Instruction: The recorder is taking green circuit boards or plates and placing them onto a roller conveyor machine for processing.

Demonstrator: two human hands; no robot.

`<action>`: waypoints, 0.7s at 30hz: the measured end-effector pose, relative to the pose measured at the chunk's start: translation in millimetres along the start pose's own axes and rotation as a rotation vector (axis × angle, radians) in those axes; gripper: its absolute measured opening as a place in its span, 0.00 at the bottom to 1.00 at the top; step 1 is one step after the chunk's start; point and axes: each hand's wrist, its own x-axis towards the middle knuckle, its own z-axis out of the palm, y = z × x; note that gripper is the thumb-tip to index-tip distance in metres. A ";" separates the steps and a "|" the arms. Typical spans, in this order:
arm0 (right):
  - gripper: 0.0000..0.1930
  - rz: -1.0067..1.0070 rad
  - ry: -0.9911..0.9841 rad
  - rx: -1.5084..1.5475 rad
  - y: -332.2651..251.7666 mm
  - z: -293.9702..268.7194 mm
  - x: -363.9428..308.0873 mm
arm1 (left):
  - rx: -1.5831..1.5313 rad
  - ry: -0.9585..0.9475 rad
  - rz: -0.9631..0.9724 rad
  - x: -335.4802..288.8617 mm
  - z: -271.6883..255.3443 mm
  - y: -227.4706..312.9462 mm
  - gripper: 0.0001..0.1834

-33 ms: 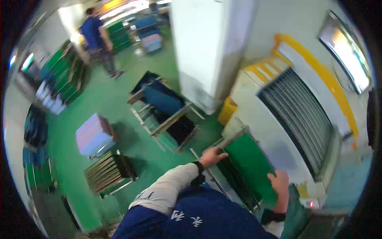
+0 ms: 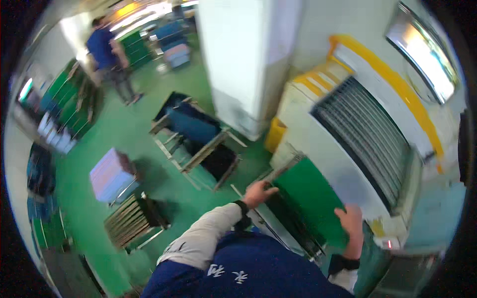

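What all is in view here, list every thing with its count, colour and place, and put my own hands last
green panel: one, green, low centre-right, tilted against the machine, held at both ends
machine with slatted grille: one, white with yellow trim, right
rack of dark panels: one, dark, under the green panel
white column: one, white, top centre
yellow bin: one, yellow, at the column's foot
trolley with blue sheets: one, blue and dark, centre
stack of pale sheets: one, lilac, left
slatted rack: one, brownish, lower left
green floor: green, throughout
co-worker: one, blue top, top left
left hand: fingers on the panel's upper-left edge
right hand: gripping the panel's lower-right edge
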 end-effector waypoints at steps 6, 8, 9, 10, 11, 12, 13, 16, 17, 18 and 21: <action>0.19 0.340 0.430 0.757 64.2 -56.3 4.4 | -0.087 0.026 -0.033 22.3 20.9 -35.7 0.38; 0.19 0.318 0.784 1.094 87.4 -57.0 2.4 | 0.017 0.002 -0.015 19.5 21.0 -9.3 0.38; 0.20 0.298 0.773 1.312 89.5 -62.1 8.6 | 0.072 0.023 -0.020 15.0 14.2 0.6 0.38; 0.20 0.271 0.751 1.529 90.4 -68.5 15.0 | 0.095 0.030 -0.015 15.8 13.9 1.7 0.38; 0.21 0.238 0.720 1.746 93.0 -71.6 19.6 | 0.117 0.040 -0.011 15.6 14.6 1.2 0.37; 0.21 0.225 0.674 1.767 105.4 -66.7 27.8 | 0.138 0.057 -0.005 15.7 12.7 2.9 0.37; 0.22 0.217 0.640 1.780 125.7 -56.9 35.6 | 0.115 0.025 -0.014 14.2 10.5 9.4 0.37; 0.19 0.182 0.560 1.929 146.8 -42.6 71.2 | 0.021 0.004 -0.059 12.2 7.1 19.0 0.37; 0.17 0.182 0.550 1.957 152.3 -38.9 87.4 | 0.042 0.005 -0.042 21.6 12.2 -5.3 0.37; 0.16 0.187 0.540 1.986 161.2 -30.1 103.3 | 0.016 0.006 -0.053 24.7 16.7 -13.7 0.37; 0.09 0.267 0.533 2.076 181.9 -22.8 142.9 | -0.008 0.007 -0.082 31.7 20.1 -17.1 0.37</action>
